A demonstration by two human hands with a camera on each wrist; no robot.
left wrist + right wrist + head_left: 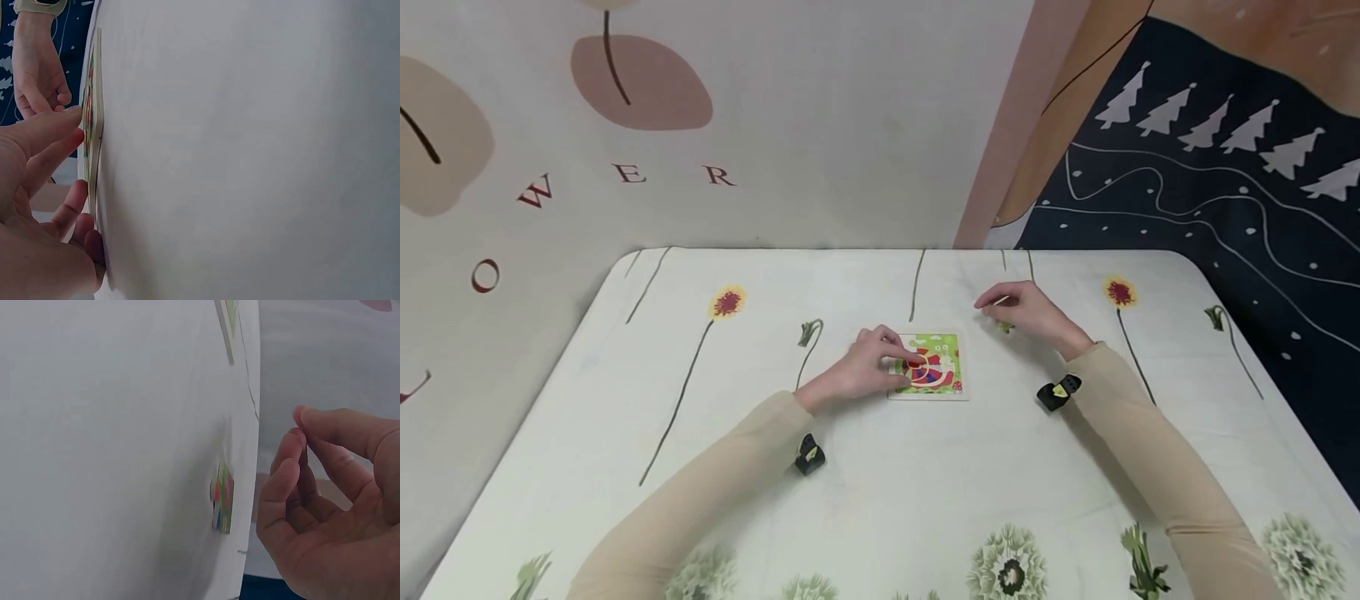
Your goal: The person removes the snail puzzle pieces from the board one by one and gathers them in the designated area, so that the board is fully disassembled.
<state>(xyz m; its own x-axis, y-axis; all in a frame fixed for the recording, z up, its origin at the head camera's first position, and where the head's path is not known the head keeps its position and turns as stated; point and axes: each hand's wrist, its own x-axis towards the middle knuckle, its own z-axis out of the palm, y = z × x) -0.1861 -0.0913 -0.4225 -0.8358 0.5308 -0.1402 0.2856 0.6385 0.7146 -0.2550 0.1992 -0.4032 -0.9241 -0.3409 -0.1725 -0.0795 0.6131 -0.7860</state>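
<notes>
A small square picture puzzle (951, 354) lies flat on the table, with a pale wooden border and a green picture around a red, blue and white spiral. My left hand (871, 367) reaches over its left side, thumb and a fingertip touching the picture. In the left wrist view the puzzle (99, 119) shows edge-on. To the right of it, my right hand (1026, 315) hovers above the table with fingers bent and thumb near the fingertips; nothing shows between them. Below that hand sits a small stack of colourful puzzle pieces (222, 503), mostly hidden in the head view.
The table (880, 467) wears a white cloth printed with flowers and stems. A pale wall hanging (850, 125) with letters stands behind, next to a dark panel (1195, 192) with white trees. Each wrist carries a small black camera, such as the right one (1058, 392).
</notes>
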